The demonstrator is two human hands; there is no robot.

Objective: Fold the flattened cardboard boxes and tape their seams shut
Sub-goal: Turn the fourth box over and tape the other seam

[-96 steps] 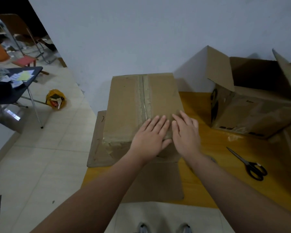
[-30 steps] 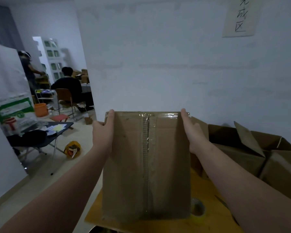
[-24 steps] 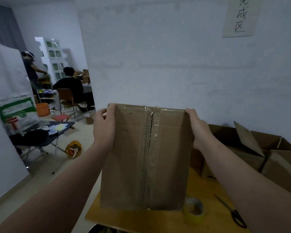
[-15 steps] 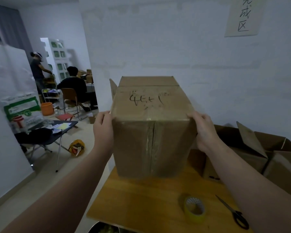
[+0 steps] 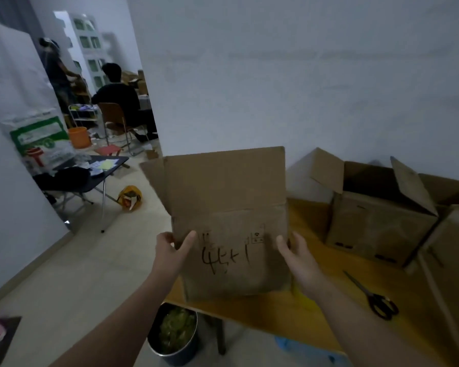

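Note:
A brown cardboard box (image 5: 231,242) with black handwriting on its near side stands at the near left corner of the wooden table (image 5: 289,311). Its top flaps stick up, open. My left hand (image 5: 172,254) grips the box's left edge, thumb on the near face. My right hand (image 5: 296,256) holds the right edge the same way. The taped seam is out of sight.
Several open cardboard boxes (image 5: 382,213) crowd the table's right side. Black scissors (image 5: 374,298) lie near the right front. A metal bucket (image 5: 174,335) stands on the floor under the table's corner. At the far left are a folding table (image 5: 90,176) and two people.
I lifted the taped box off the table and turned it over. The taped seam went from facing me to underneath, and the open flaps now point up.

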